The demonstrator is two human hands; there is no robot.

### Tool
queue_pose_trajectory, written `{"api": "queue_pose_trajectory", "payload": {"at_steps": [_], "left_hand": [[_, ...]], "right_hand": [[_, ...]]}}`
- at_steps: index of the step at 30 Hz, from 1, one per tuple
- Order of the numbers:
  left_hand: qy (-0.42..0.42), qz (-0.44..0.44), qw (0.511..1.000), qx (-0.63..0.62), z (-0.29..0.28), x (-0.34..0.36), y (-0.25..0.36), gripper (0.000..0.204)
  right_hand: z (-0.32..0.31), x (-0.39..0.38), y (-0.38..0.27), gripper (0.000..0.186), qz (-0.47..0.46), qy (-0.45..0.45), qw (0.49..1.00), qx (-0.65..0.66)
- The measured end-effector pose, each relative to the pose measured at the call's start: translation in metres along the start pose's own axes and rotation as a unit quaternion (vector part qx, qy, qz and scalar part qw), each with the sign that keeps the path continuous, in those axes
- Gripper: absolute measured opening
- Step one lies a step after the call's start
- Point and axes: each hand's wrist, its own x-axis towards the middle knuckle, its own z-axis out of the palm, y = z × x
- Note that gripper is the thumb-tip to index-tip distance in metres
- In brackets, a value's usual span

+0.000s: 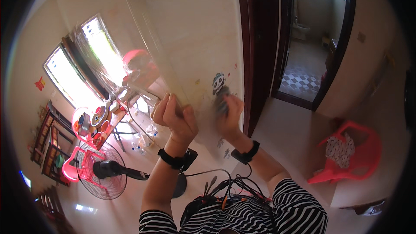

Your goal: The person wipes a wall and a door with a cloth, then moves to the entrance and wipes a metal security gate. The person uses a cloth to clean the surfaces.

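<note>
My left hand point(175, 117) is closed, its fingers curled at the lower part of a clear plastic sheet point(145, 30) that hangs beside the wall corner. My right hand point(232, 112) is raised against the pale wall point(195, 39), smeared a little by motion. In its fingers is a dark grey wad point(222, 100), too blurred to tell whether it is a cloth or a scrubber. Just above that wad is a panda sticker point(218, 82) on the wall. More small dark marks point(227, 152) show on the wall below. Both wrists wear black bands with small boxes.
A standing fan point(102, 169) is at the left, near pink plastic chairs and a table point(113, 123) with pots and bowls. A dark door frame point(255, 39) borders the wall. On the right, a pink chair point(368, 158) carries a spotted cloth. Black cables point(227, 184) lie across my front.
</note>
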Motion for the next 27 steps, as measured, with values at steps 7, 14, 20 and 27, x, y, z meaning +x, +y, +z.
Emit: {"api": "queue_pose_trajectory", "payload": {"at_steps": [7, 14, 20, 27], "left_hand": [[-0.006, 0.005, 1.0, 0.009, -0.002, 0.0, -0.002, 0.052], [-0.02, 0.021, 1.0, 0.002, -0.002, 0.003, -0.001, 0.05], [-0.016, 0.015, 1.0, -0.004, 0.0, 0.004, 0.0, 0.05], [0.015, 0.005, 0.999, -0.045, 0.004, 0.005, -0.002, 0.05]], "right_hand": [[-0.004, 0.218, 0.027, 0.047, -0.089, 0.178, 0.976, -0.087], [0.01, 0.246, 0.041, 0.055, -0.126, 0.13, 0.974, -0.137], [0.004, 0.083, 0.088, 0.064, 0.1, 0.063, 0.987, -0.106], [-0.009, -0.108, 0.156, 0.064, 0.281, -0.016, 0.944, -0.17]]}}
